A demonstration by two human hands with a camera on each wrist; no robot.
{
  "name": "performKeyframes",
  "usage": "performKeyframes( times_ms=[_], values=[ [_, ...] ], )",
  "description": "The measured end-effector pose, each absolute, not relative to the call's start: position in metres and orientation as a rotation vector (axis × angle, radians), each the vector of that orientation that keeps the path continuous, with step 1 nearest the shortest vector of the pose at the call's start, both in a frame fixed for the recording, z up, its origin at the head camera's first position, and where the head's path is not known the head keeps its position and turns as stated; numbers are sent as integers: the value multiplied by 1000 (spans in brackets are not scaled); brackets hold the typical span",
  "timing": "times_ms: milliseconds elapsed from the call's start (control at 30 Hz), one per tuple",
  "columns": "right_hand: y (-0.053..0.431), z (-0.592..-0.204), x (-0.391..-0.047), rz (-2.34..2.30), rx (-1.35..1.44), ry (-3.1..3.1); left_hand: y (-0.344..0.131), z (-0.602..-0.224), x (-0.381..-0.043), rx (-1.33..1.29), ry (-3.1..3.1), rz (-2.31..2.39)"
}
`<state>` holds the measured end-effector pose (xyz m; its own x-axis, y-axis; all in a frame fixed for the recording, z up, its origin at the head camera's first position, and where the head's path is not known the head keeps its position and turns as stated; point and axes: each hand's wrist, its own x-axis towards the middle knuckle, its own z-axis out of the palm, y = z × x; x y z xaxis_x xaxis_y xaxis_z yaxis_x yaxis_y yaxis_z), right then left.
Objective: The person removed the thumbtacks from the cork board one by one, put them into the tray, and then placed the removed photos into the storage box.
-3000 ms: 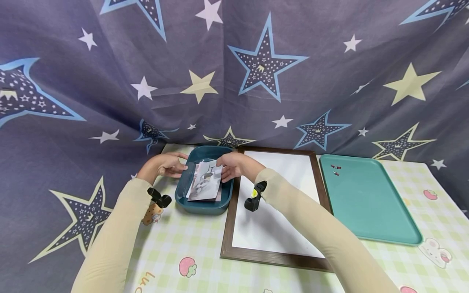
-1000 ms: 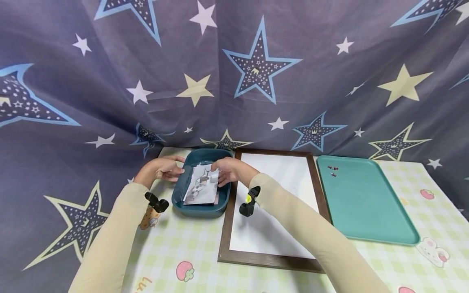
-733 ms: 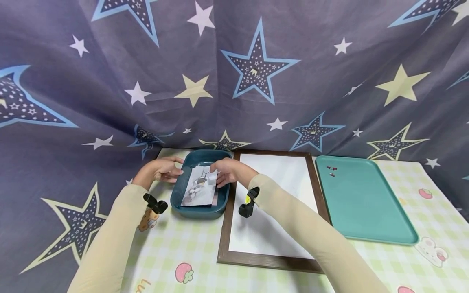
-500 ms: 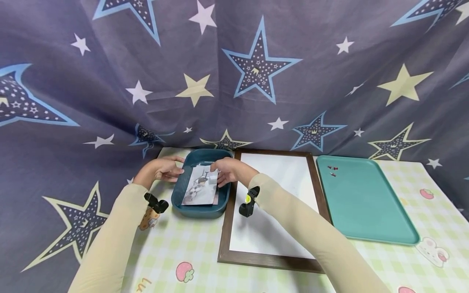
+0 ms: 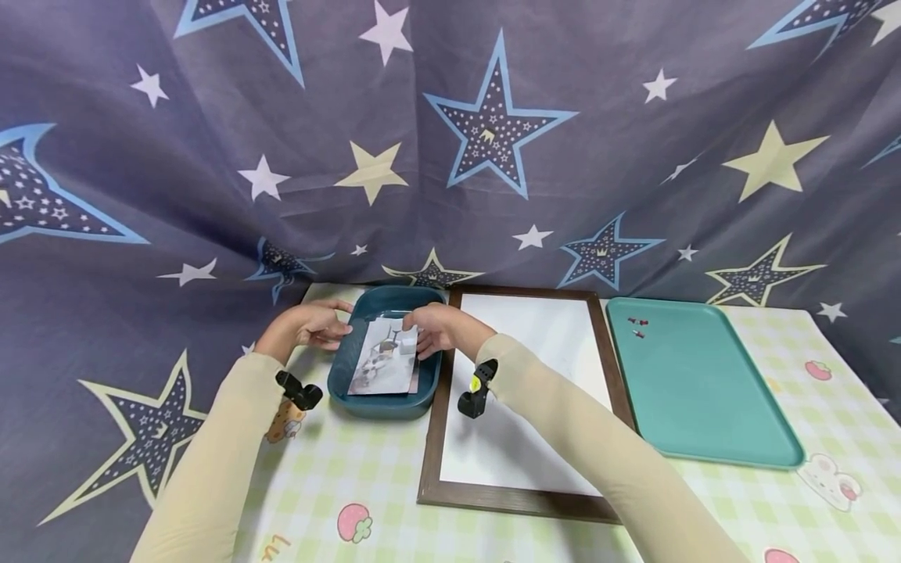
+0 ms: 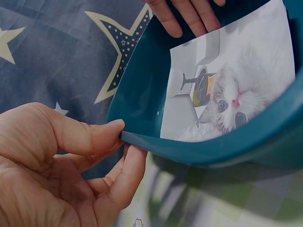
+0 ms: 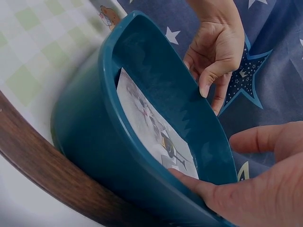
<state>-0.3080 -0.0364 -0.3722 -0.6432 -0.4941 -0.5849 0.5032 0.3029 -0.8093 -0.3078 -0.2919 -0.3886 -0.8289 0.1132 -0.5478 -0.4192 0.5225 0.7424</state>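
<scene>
A dark teal basin (image 5: 387,407) stands at the back left of the table. My left hand (image 5: 310,324) pinches its left rim, thumb (image 6: 90,137) on top and fingers below. A kitten photo (image 5: 383,360) with a drinking glass printed on it lies in the basin. At its right edge, another sheet (image 5: 414,383) shows from underneath. My right hand (image 5: 443,328) reaches over the right rim; its fingertips touch the photo's upper right edge. In the right wrist view the thumb of that hand stands apart from the finger at the photo. The photo's underside is hidden.
A white board with a brown wooden frame (image 5: 521,500) lies to the right of the basin, under my right forearm. Farther right is a green tray (image 5: 711,383) with several red push pins (image 5: 637,321) on it. A starry curtain (image 5: 563,94) hangs behind the checked tablecloth (image 5: 310,477).
Three seconds ago the right hand held the photo raised and tilted; since then it has come down flat in the basin. Over the last second the hands have hardly moved.
</scene>
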Motion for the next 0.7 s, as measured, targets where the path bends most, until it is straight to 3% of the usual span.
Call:
performKeyframes(
  times_ms=[700],
  values=[
    [-36,-374,-302,-1523,-26,1719,-290,-391,-306,-224,2305,1229]
  ],
)
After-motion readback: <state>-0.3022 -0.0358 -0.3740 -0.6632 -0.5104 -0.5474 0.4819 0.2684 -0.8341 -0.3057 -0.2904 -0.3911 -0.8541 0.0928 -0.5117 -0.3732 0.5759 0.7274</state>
